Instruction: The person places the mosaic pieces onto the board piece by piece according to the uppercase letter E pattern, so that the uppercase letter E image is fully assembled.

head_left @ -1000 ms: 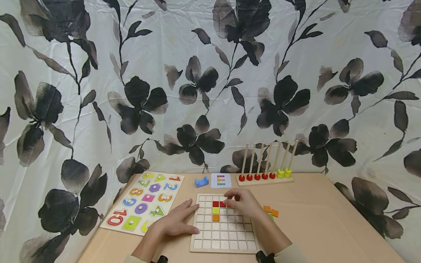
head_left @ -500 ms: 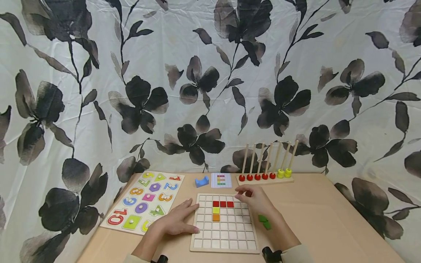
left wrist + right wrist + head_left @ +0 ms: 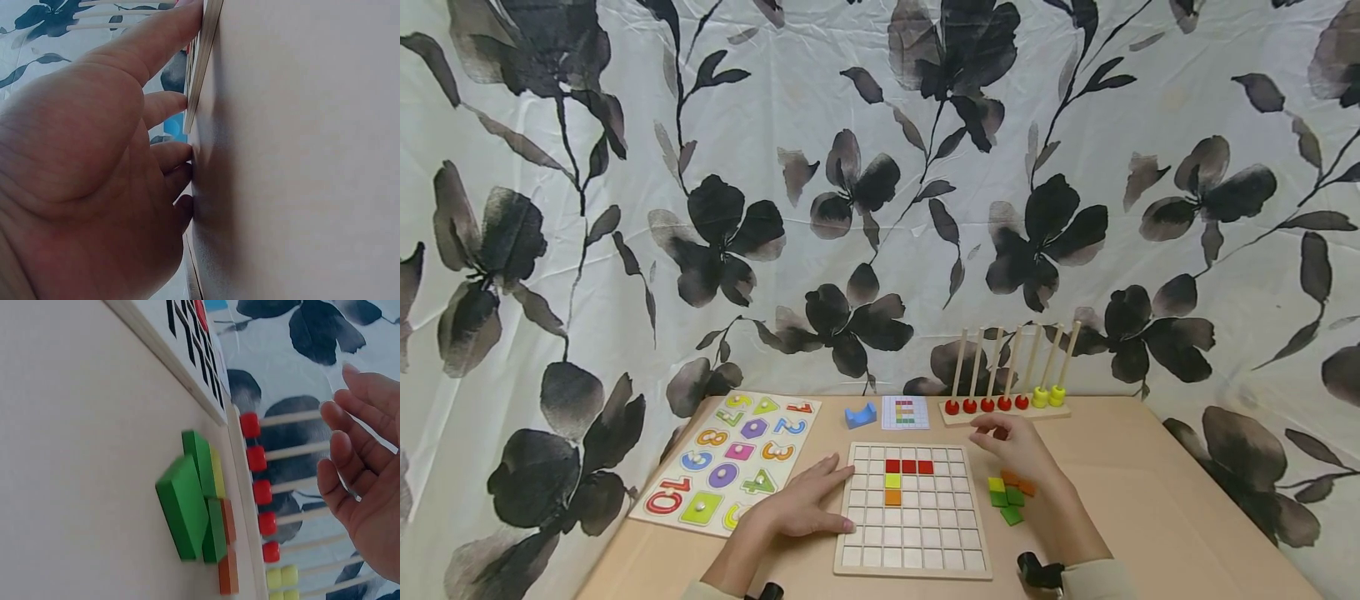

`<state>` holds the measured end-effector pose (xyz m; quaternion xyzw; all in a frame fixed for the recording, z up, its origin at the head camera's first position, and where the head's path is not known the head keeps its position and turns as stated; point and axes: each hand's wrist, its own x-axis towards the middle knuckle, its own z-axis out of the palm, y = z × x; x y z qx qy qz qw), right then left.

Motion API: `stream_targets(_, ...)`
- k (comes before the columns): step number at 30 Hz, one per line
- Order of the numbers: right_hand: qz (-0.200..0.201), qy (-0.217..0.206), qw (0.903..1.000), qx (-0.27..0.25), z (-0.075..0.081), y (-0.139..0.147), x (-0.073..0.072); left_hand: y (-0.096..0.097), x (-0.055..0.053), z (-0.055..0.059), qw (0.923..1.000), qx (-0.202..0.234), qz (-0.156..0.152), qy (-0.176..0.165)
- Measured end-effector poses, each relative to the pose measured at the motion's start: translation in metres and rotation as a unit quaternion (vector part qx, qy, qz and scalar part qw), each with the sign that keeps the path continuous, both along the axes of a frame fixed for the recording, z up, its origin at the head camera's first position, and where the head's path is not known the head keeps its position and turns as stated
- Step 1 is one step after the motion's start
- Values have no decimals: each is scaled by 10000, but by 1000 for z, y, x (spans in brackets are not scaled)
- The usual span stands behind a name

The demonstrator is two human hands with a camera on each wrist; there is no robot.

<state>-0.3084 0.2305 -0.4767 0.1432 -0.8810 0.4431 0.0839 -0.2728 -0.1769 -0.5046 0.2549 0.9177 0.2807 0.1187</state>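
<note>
A wooden grid board (image 3: pixel 936 537) lies in the middle of the table in the head view. On it sit a row of three red tiles (image 3: pixel 909 467), a yellow tile (image 3: pixel 892 481) under the leftmost red one and an orange tile (image 3: pixel 892 497) below that. My left hand (image 3: pixel 805 500) rests at the board's left edge, its fingers spread and fairly straight. Right of the board my right hand (image 3: pixel 1017 447) hovers with loosely bent fingers and nothing in them. Near it lie loose green tiles (image 3: pixel 187 509), a yellow tile (image 3: pixel 217 472) and orange tiles (image 3: pixel 229 570).
A number puzzle board (image 3: pixel 747 450) lies at the left. Behind the grid stand a blue curved block (image 3: pixel 860 415), a pattern card (image 3: pixel 891 423) and a peg counter (image 3: pixel 1004 412) with red and yellow beads. A floral cloth (image 3: pixel 805 250) hangs behind the table.
My right hand has let go of the third red tile in the top row and drawn back to the right, uncovering the loose tiles. My left hand has stayed put.
</note>
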Motion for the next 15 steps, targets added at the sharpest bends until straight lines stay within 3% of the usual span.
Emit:
stream_targets(8, -364, -221, 9985, 350, -5, 15, -1, 0, 1, 1, 10000, 17, -8, -9)
stream_targets(15, -328, -559, 9967, 499, -12, 23, -2, 0, 2, 2, 10000, 23, -6, -31)
